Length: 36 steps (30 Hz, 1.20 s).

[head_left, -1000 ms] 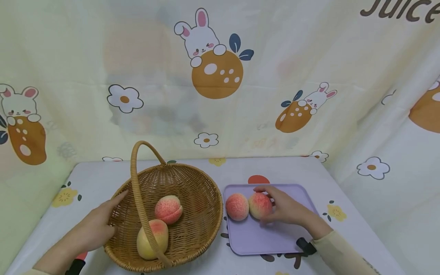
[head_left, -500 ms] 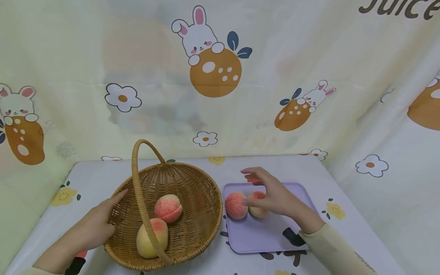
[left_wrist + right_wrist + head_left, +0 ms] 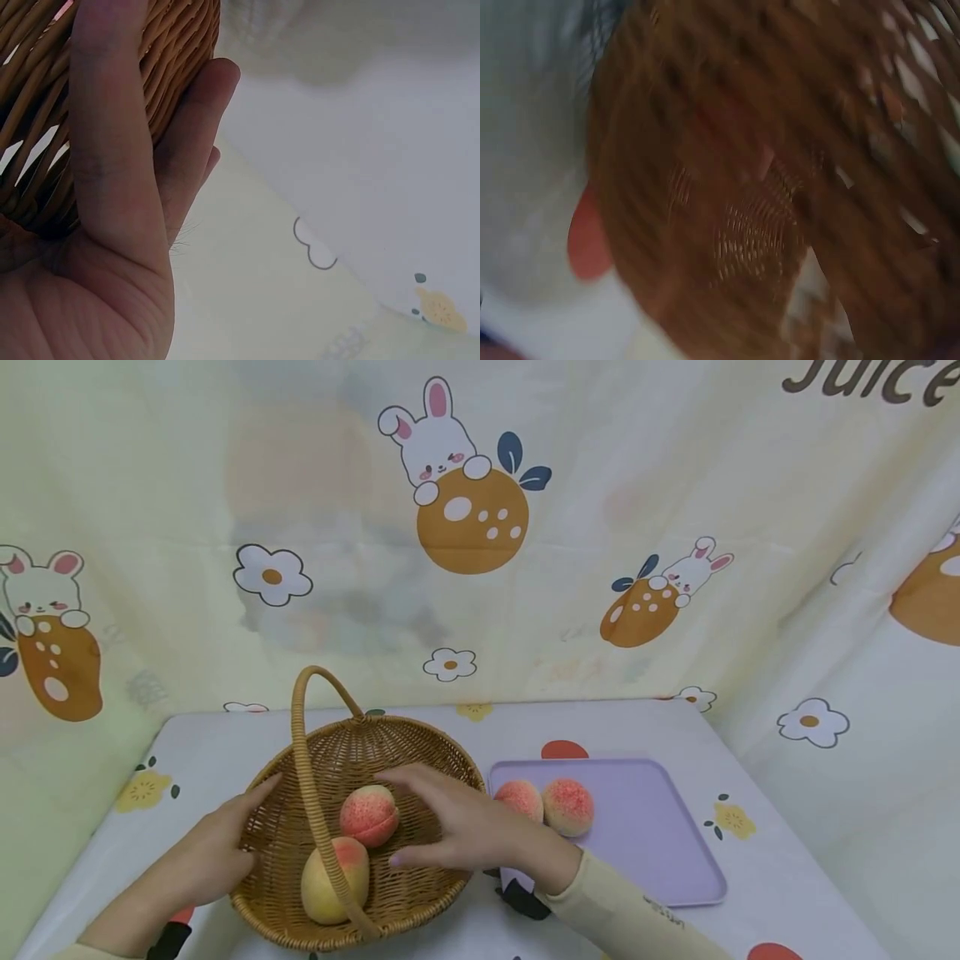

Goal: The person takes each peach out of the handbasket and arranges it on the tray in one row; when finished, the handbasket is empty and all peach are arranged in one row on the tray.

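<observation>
A wicker basket (image 3: 442, 752) with an arched handle holds a red peach (image 3: 370, 816) and a yellow peach with a pink blush (image 3: 322, 893). My left hand (image 3: 210, 843) grips the basket's left rim; in the left wrist view its fingers (image 3: 112, 150) straddle the woven wall. Over the right part of the basket is my right hand (image 3: 465, 822), thumb and fingers spread apart near the red peach and holding nothing. Two more peaches, one partly behind the right wrist (image 3: 517, 797) and one fully in sight (image 3: 567, 807), sit on a lilac tray (image 3: 645, 852). The right wrist view is dark and blurred.
A white tablecloth (image 3: 765, 877) with printed flowers covers the table. Behind it hangs a printed curtain (image 3: 337, 485) with rabbits and fruit. The basket handle (image 3: 303, 752) arches high over the basket's left part.
My right hand has let go of the right-hand peach on the tray, lifted, and moved left over the basket. The peaches stay in place; my left hand keeps its grip.
</observation>
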Tool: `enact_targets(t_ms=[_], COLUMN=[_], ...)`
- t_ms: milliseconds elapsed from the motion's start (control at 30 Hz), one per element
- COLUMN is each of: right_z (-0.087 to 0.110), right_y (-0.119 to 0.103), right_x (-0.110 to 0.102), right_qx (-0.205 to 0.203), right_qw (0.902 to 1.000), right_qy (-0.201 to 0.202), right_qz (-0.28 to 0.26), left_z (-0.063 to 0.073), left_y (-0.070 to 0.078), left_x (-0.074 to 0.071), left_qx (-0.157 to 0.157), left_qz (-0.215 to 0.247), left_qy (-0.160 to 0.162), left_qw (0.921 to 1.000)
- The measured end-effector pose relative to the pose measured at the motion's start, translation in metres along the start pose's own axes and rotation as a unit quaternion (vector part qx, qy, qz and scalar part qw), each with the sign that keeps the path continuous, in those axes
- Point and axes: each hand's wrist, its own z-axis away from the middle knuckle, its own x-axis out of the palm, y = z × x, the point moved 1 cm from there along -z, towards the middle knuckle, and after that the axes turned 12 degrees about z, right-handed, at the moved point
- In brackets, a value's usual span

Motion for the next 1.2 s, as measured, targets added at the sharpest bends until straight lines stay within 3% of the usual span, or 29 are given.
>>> enact_targets(t_ms=[233,400,633,933,1200], right_z=[-0.021,-0.027,-0.027,-0.026,-0.023], right_y=[-0.017,-0.025,-0.028,-0.025,-0.024], right_x=[0.030,0.041,0.042,0.044,0.045], right_qx=[-0.070,-0.090,-0.052,-0.017,0.002], right_qw=[0.9911,0.9811,0.9769,0.9865,0.9792], right_qy=[-0.104,-0.143,-0.107,-0.079,-0.072], right_qz=[0.045,0.095,0.178,0.143,0.190], left_z=[0.000,0.001,0.002,0.002,0.000], left_y=[-0.002,-0.004,-0.005,-0.004,-0.002], left_x=[0.000,0.000,0.001,0.003,0.002], left_qx=[-0.005,0.003,0.004,0.006,0.007], left_qz=[-0.003,0.000,0.006,0.009,0.007], left_qy=[-0.003,-0.001,0.002,0.002,0.003], left_qw=[1.0000,1.0000,1.0000,0.9999,0.9999])
